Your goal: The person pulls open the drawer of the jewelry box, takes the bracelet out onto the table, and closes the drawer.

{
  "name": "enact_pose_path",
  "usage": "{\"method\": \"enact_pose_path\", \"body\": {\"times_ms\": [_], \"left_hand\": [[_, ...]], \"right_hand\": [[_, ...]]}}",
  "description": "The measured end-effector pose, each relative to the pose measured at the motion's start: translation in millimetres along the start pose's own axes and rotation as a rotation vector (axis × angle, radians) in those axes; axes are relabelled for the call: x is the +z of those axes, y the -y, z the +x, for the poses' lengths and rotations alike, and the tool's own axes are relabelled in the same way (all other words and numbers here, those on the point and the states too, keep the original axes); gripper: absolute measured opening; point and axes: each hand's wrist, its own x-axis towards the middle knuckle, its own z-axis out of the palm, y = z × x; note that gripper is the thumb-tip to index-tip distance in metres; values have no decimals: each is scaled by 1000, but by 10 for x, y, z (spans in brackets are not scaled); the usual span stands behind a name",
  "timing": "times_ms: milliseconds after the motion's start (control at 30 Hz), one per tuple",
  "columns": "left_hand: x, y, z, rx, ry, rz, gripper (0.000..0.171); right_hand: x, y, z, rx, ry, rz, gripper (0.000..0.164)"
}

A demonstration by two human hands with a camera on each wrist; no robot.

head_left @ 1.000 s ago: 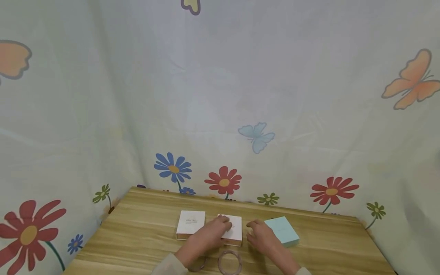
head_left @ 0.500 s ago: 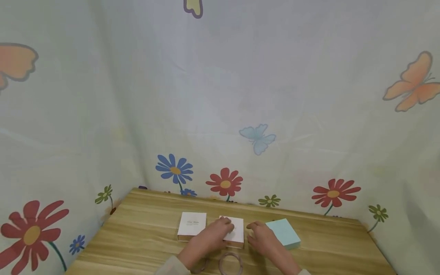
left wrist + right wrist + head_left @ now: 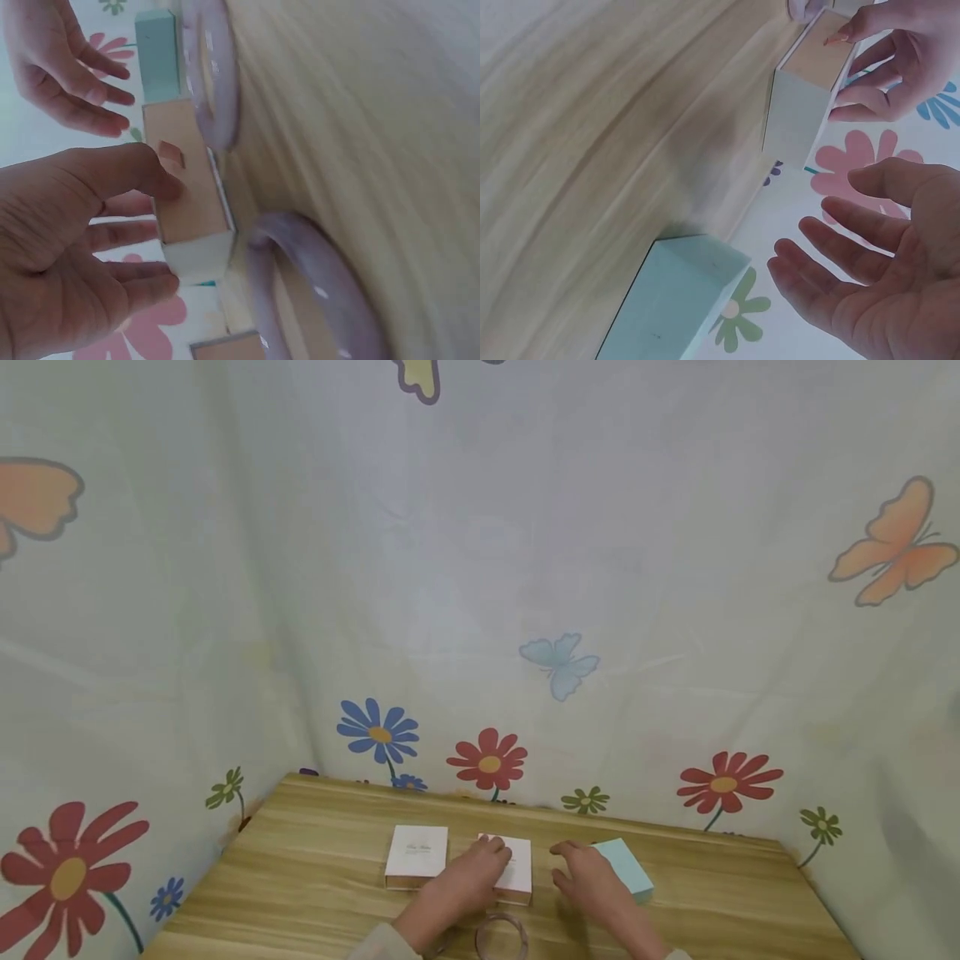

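My left hand (image 3: 467, 878) grips the middle white box (image 3: 516, 864), which lies on the table. In the left wrist view its thumb presses the tan front side (image 3: 196, 214) beside a small pull tab (image 3: 171, 153), while the other fingers lie over the top and left side. My right hand (image 3: 591, 881) hovers with loosely bent, spread fingers, holding nothing. It is between that box and a turquoise box (image 3: 628, 864), partly covering the latter in the head view. The right wrist view shows the turquoise box (image 3: 682, 300) apart from the fingers.
Another white box (image 3: 417, 852) stands left of the middle one. Two purplish bangles lie in front, the near one (image 3: 322, 262) and the far one (image 3: 223, 67) in the left wrist view. A flower-printed curtain (image 3: 450, 568) closes off the wooden table's (image 3: 300, 860) back and sides.
My right hand has moved slightly to the right, away from the middle box and further over the turquoise box in view. The left hand keeps its hold on the middle white box.
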Motion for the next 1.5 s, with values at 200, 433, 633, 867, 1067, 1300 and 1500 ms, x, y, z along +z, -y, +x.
{"method": "enact_pose_path", "body": {"times_ms": [200, 433, 633, 867, 1067, 1300, 1500], "left_hand": [[-101, -116, 50, -137, 125, -60, 64], [-154, -268, 36, -144, 47, -53, 53], [-125, -452, 91, 0, -49, 56, 37], [-9, -691, 226, 88, -126, 46, 33], [44, -888, 305, 124, -112, -18, 38], [119, -1023, 416, 164, -151, 53, 45], [116, -1101, 491, 226, -192, 194, 40]], "right_hand": [[-35, -45, 11, 9, 2, -9, 25], [-141, -154, -51, 8, -40, -44, 26], [-232, -319, -53, 23, -86, -32, 26], [-305, -490, -47, 16, -125, -48, 25], [-398, -594, -109, 15, -134, -79, 24], [-481, -671, -174, -1, -153, -116, 22], [-526, -734, -217, 32, -118, -126, 24]]}}
